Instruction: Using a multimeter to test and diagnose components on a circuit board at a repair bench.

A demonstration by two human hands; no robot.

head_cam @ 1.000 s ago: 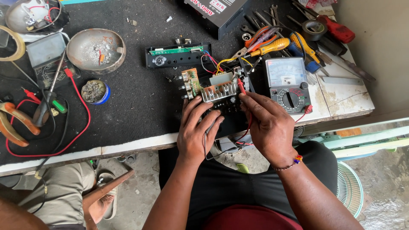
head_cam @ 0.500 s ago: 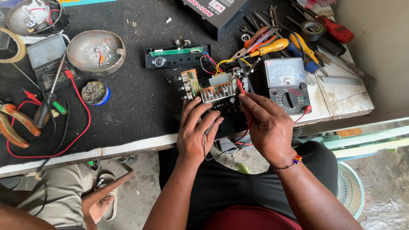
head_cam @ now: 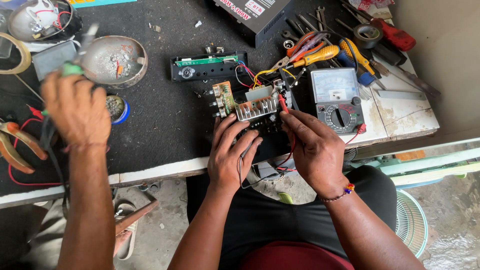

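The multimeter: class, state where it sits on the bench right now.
In the head view, the multimeter lies on the bench's right side, just beyond the right hand, right of the circuit board and below the yellow-handled tools.

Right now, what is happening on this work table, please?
A person's two hands work on a small electronic board with a ribbed metal heat sink at the table's front edge. The left hand steadies the board, while the right hand holds a red test probe against it. A grey analogue multimeter lies just beside it. At far left, another person's hand lifts a green-handled tool near a round metal dish.
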